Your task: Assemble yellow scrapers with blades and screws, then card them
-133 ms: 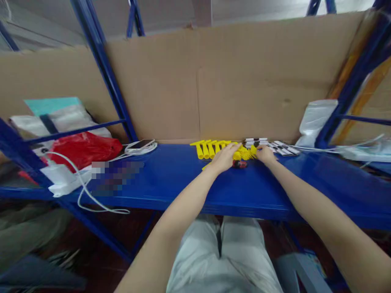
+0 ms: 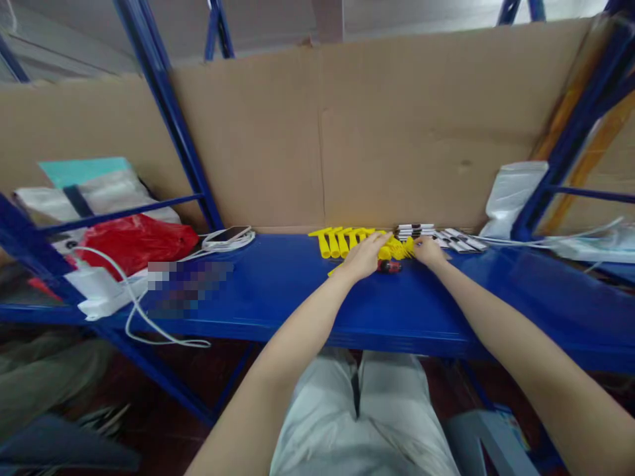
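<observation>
At least four yellow T-shaped pieces (image 2: 344, 246), one red-black handle (image 2: 389, 266), mid-frame.
Pieces lie beside the left hand (image 2: 364, 258)'s fingers; the right hand (image 2: 429, 253) meets a yellow cluster (image 2: 398, 249); I cannot tell whether either pinches.

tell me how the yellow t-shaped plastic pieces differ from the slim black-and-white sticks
The yellow T-shaped plastic pieces have crossbars and thick stems; the slim black-and-white sticks look straight. The yellow pieces line up beside the left hand, stems toward the camera; the sticks form two groups near the right hand, one sideways, one slanted. Both lie on the blue table.
</observation>
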### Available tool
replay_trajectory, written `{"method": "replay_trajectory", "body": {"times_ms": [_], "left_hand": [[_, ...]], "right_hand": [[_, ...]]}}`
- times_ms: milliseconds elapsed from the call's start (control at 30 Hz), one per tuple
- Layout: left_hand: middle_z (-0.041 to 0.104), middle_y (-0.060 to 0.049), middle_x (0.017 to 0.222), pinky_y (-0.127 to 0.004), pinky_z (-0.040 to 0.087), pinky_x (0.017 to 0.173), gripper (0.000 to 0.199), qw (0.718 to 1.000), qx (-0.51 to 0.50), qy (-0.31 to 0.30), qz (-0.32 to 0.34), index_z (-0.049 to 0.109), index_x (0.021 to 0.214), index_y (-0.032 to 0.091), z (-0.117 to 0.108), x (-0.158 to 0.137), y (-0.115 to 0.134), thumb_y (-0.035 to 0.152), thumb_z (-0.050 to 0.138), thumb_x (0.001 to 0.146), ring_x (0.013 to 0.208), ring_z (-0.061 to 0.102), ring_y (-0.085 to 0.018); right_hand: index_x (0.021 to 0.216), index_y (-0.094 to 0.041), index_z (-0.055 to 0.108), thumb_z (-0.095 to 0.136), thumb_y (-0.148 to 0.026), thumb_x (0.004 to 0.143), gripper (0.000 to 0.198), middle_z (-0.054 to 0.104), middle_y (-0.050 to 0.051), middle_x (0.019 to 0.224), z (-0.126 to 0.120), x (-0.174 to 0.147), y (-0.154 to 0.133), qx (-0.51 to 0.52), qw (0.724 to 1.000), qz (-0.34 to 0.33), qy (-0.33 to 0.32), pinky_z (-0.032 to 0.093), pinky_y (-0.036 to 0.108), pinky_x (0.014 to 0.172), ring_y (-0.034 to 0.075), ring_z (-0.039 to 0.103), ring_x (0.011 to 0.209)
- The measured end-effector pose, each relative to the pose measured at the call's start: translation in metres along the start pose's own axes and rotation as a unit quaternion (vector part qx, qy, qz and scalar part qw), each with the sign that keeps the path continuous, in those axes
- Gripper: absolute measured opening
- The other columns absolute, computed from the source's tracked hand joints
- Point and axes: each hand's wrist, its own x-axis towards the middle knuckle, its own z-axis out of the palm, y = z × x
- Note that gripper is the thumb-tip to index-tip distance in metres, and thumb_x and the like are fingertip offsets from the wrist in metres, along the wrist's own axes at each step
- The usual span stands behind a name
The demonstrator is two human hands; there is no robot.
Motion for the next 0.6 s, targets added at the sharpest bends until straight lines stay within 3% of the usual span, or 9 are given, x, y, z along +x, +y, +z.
{"method": "replay_trajectory", "body": {"times_ms": [300, 600], "left_hand": [[0.046, -0.010, 0.141, -0.037, 0.042, 0.103, 0.063, 1.000, 0.003, -0.015, -0.001, 0.039, 0.141, 0.017, -0.0044, -0.0005, 0.0033, -0.002, 0.035, 0.080, 0.127, 0.045, -0.022], [0.048, -0.007, 0.138, -0.037, 0.043, 0.103, 0.063, 1.000, 0.001, -0.005, 0.006, 0.040, 0.139, 0.021, -0.0018, -0.0006, 0.0004, 0.000, 0.034, 0.080, 0.126, 0.046, -0.021]], "right_hand": [[0.118, -0.015, 0.064, 0.041, -0.019, 0.089, 0.037, 0.065, 0.014, 0.119, -0.0001, -0.0016, -0.0007, -0.055, 0.995, -0.074, -0.031, 0.045, 0.030, 0.087, 0.024, 0.061, 0.108], [0.129, -0.006, 0.054, 0.040, -0.010, 0.086, 0.045, 0.062, 0.021, 0.120, 0.0045, 0.0025, -0.0004, 0.019, 0.998, -0.051, -0.023, 0.045, 0.031, 0.090, 0.026, 0.061, 0.111]]}}
